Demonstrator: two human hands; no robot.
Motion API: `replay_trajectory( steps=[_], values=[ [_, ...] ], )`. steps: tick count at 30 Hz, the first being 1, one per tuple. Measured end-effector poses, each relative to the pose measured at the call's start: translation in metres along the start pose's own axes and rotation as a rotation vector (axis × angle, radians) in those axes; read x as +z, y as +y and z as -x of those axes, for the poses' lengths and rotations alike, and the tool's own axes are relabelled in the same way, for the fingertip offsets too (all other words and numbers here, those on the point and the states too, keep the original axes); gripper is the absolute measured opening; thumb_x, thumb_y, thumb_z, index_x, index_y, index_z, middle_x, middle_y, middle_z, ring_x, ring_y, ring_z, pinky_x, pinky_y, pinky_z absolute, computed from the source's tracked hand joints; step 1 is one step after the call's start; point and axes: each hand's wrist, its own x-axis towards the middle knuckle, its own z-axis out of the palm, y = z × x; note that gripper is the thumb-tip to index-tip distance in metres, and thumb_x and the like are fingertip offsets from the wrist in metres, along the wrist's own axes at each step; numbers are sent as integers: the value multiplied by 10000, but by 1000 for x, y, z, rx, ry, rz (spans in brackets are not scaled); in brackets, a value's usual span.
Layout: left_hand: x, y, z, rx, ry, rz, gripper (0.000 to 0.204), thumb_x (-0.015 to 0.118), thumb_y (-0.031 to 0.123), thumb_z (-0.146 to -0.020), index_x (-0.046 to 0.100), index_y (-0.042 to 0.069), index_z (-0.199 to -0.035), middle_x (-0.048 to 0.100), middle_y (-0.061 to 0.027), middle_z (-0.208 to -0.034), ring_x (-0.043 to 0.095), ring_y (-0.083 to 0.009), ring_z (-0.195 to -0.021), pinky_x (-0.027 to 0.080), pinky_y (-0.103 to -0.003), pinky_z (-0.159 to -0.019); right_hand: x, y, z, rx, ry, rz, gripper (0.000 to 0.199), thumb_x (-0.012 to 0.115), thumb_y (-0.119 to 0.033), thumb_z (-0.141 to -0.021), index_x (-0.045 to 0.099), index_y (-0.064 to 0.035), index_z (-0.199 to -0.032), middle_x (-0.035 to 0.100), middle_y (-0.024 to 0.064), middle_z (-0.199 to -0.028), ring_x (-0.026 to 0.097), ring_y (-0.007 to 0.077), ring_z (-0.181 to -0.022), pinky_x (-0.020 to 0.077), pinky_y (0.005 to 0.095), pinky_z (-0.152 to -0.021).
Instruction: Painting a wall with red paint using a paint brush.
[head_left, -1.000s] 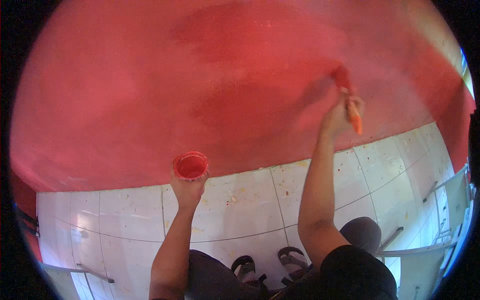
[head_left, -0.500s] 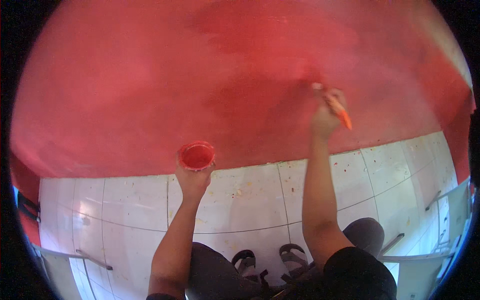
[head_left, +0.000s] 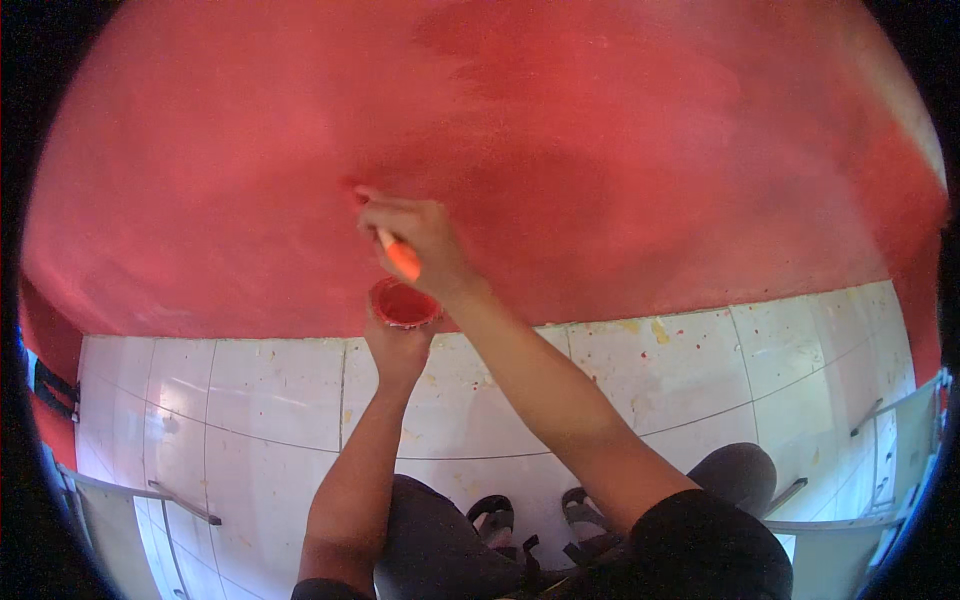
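Note:
My right hand (head_left: 420, 235) is closed round a paintbrush (head_left: 403, 260) with an orange handle end. The brush tip meets or almost meets the red wall (head_left: 560, 200), left of the middle; I cannot tell if it touches. Just below it, my left hand (head_left: 398, 348) holds up a round paint container (head_left: 405, 303), its inside and rim coated in red. The container's opening faces up towards me, and my right hand is above it. Darker, wet-looking red patches spread over the wall's middle and upper part.
White floor tiles (head_left: 270, 390) meet the wall's foot, spotted with red and yellowish paint drips. My sandalled feet (head_left: 492, 520) stand on them. Pale panels on metal frames flank me at left (head_left: 110, 520) and right (head_left: 850, 550). A red side wall (head_left: 915, 270) rises at the right.
My right hand has swept the paintbrush leftwards across the wall, from right of the middle to above the container. My left hand has shifted slightly right with the container.

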Motion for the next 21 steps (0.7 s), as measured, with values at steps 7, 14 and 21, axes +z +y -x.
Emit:
replay_trajectory(
  steps=[7,14,21],
  values=[
    [-15,-2,-1,-109,8,22,616,846,107,-619,545,21,-1150,671,-111,-1056,659,-224,-968,536,-343,-821,-118,-3,2,172,531,665,85,730,-74,-842,690,-41,-775,656,70,-754,647,205,-757,520,355,-693],
    [-9,-12,-4,-130,43,23,656,823,34,-597,528,31,-1184,666,-110,-1081,660,-236,-977,540,-342,-828,-259,1,-3,72,1309,722,214,707,-92,-868,520,-33,-781,513,52,-783,488,186,-720,426,358,-657],
    [-14,-2,-3,-76,68,-55,650,819,44,-607,532,28,-1190,665,-107,-1063,658,-227,-971,536,-341,-826,-108,3,-66,-170,471,537,101,537,-62,-813,629,-22,-821,649,139,-771,658,272,-722,503,341,-645]
  ],
)
